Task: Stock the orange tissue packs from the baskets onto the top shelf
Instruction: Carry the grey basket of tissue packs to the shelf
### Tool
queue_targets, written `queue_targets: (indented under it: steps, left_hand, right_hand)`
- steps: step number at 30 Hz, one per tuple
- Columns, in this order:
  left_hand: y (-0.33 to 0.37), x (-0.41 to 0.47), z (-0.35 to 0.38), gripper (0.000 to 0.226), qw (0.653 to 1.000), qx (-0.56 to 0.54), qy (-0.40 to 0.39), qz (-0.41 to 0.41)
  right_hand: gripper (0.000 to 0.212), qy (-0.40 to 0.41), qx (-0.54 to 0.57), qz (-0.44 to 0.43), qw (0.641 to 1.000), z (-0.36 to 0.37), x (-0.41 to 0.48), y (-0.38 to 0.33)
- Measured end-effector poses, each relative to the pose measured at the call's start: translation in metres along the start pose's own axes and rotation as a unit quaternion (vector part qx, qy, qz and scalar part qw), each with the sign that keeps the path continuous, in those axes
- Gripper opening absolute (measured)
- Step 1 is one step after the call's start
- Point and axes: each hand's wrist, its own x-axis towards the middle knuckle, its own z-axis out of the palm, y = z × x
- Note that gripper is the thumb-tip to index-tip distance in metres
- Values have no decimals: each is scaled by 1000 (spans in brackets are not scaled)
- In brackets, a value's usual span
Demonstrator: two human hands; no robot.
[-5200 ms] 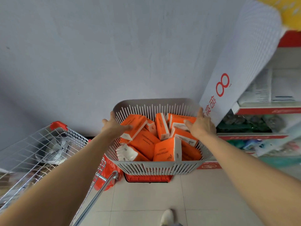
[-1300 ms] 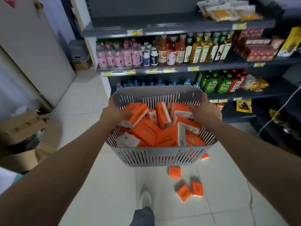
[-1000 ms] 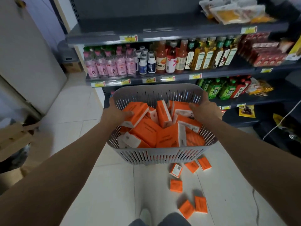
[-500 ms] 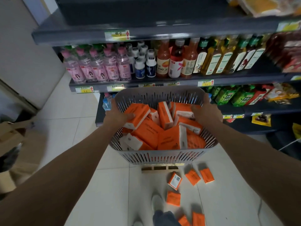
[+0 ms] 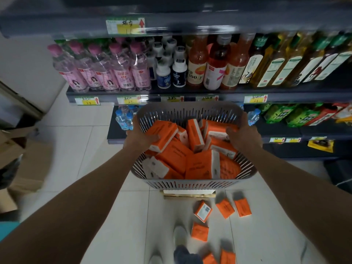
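Note:
I hold a grey slotted basket point(image 5: 190, 184) in front of me, filled with several orange tissue packs point(image 5: 174, 156). My left hand point(image 5: 142, 139) grips the basket's left rim, its fingers over a pack inside. On the right rim, my right hand point(image 5: 244, 138) grips with the thumb inside. Several more orange packs point(image 5: 225, 208) lie loose on the floor tiles below the basket. The dark top shelf point(image 5: 190, 20) runs across the upper edge of the view, with a yellow price tag point(image 5: 125, 25) on its lip.
Pink water bottles point(image 5: 99, 69), white jars, orange drinks and green oil bottles fill the shelf under the top one. Lower shelves hold small water bottles and green packets. Cardboard boxes point(image 5: 21, 161) sit at the left. A white step point(image 5: 189, 192) is under the basket; my shoe point(image 5: 180, 235) is on the tiles.
I turned from a wall and trolley and carried the basket up to the shelving. The shelves are now closer and larger. Both hands keep their grip on the rims.

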Motion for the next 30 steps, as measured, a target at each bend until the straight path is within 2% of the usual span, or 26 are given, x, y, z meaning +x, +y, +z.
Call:
queue_targets:
  steps: [9,21,27,30]
  left_hand:
    - [0,22,19,108,999,29,6,-13]
    - [-3,46,37,103,998,51,16,-19]
    - [-1,45,39,103,997,76,24,-15]
    - [2,42,34,102,998,62,5,-10]
  right_hand:
    - [76,-19,-12,18,1000,18,23,5]
    - [68,-26,16,1,1000,47,45,11]
    - [73,-25,-25,22,999,47,47,10]
    - [73,-9,-93,16,996,42,42,4]
